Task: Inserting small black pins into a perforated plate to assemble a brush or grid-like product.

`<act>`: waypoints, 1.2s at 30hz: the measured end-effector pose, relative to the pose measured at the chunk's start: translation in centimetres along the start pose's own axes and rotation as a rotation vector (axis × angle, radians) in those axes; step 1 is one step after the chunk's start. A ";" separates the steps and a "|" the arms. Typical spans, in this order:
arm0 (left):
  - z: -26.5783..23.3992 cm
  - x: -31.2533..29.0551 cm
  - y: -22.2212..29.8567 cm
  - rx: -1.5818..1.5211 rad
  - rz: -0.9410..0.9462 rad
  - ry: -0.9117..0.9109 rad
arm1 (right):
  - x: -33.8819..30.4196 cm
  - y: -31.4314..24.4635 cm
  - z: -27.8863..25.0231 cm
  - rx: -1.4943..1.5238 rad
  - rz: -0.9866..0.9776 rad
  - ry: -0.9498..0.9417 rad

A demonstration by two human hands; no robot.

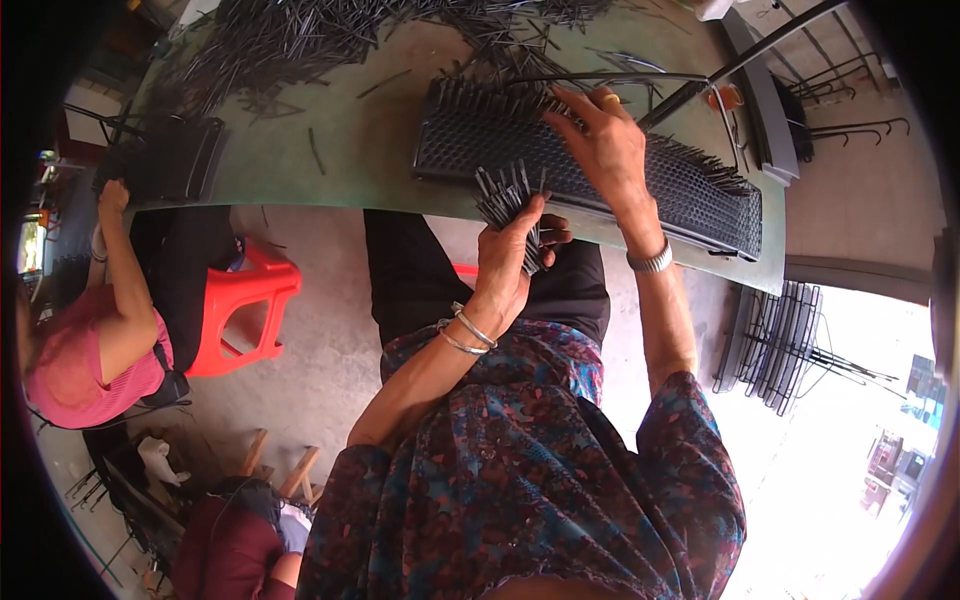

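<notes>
A bundle of thin black sticks is gripped in my left hand, their ends fanning out above the thumb. In front of me a long black rack, covered in small holes, lies slantwise along the near table edge. Black sticks stand upright in rows along its far side. My right hand is over the rack's far side, fingers curled and drawn together among the standing sticks. What its fingertips pinch is too small to make out.
Loose black sticks are heaped on the green table. A black metal rod frame reaches over the rack. At the left, a person in pink works at another black rack beside a red stool. Wire racks stand at right.
</notes>
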State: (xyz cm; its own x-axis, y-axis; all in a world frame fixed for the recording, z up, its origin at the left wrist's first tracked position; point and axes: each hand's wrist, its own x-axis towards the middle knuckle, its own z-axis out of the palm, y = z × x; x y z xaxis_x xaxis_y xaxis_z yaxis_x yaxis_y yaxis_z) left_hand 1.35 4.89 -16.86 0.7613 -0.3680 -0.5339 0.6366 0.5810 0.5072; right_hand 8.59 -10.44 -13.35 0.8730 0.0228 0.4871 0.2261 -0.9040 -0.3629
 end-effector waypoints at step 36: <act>1.3 -1.0 0.3 0.160 -0.049 -0.057 | -2.6 -1.1 -3.9 0.626 0.443 -0.412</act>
State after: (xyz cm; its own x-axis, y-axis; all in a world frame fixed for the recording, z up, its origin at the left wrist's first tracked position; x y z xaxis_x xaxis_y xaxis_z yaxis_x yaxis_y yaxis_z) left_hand 0.93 4.50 -15.32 0.7316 -0.4361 -0.5240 0.6813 0.4398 0.5852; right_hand 4.40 -11.17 -11.11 0.9963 -0.0132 -0.0847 -0.0810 -0.4677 -0.8802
